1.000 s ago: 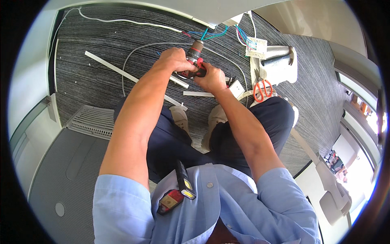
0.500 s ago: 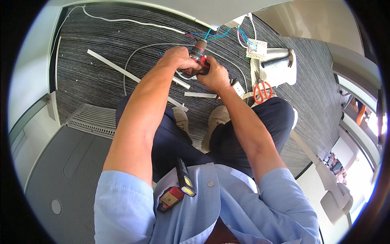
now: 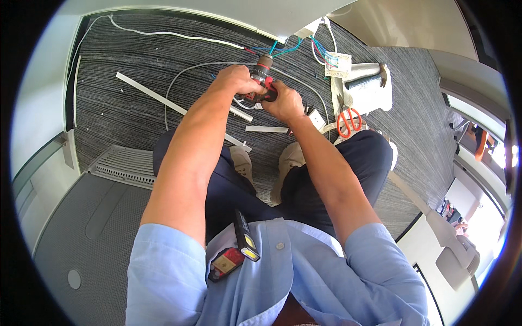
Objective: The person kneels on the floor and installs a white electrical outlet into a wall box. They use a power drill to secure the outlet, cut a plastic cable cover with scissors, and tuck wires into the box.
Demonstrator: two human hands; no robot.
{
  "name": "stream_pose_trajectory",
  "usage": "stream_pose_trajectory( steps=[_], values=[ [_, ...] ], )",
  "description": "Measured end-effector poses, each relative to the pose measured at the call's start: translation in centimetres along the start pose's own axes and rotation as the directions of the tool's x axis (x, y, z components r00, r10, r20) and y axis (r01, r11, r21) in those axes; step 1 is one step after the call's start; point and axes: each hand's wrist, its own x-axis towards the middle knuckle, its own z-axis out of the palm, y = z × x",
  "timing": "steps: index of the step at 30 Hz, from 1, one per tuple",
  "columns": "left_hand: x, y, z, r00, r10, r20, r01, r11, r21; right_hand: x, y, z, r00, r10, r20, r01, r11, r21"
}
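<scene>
A red and black cordless drill (image 3: 262, 69) is held between both hands, its chuck facing away from me toward green-blue wires (image 3: 273, 48). My left hand (image 3: 237, 80) is closed around the drill's body from the left. On the right, my right hand (image 3: 286, 102) grips the lower rear part of it. The wires meet the chuck end; how they are fixed there is too small to tell. A grey cable (image 3: 187, 73) loops on the carpet around the drill. Just below the hands lie a white socket plate (image 3: 315, 118) and strips of white trunking (image 3: 149, 93).
Orange-handled scissors (image 3: 349, 123) and a hammer (image 3: 367, 77) lie at the right on a white sheet. An open white wall box (image 3: 337, 65) with wires is beside them. A white cable (image 3: 179, 35) runs along the far left. A grey chair mat-like panel (image 3: 109, 228) stands at my left.
The whole view has shifted slightly to the left. Both hands stay closed on the drill, with no clear movement against the floor.
</scene>
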Motion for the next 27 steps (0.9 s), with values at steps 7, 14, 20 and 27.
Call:
stream_pose_trajectory(
  steps=[7, 14, 20, 27],
  values=[
    [0.3, -0.2, 0.4, 0.999, 0.027, -0.031, -0.027, 1.000, 0.001, 0.0, 0.2, 0.1, 0.999, 0.021, -0.034, -0.022, 1.000, -0.009],
    [0.7, -0.1, 0.4, 1.000, -0.004, 0.021, 0.004, 1.000, 0.013, 0.0, 0.4, 0.4, 0.997, -0.020, -0.074, 0.018, 0.999, -0.027],
    [0.9, -0.4, 0.5, 1.000, -0.002, 0.019, 0.002, 1.000, 0.002, 0.7, 0.6, 0.4, 0.998, 0.043, 0.034, -0.042, 0.998, -0.038],
    [1.3, -0.4, 0.6, 1.000, -0.004, 0.029, 0.004, 1.000, 0.001, 0.7, 0.7, 0.8, 0.995, -0.055, -0.086, 0.055, 0.998, 0.001]
  ],
)
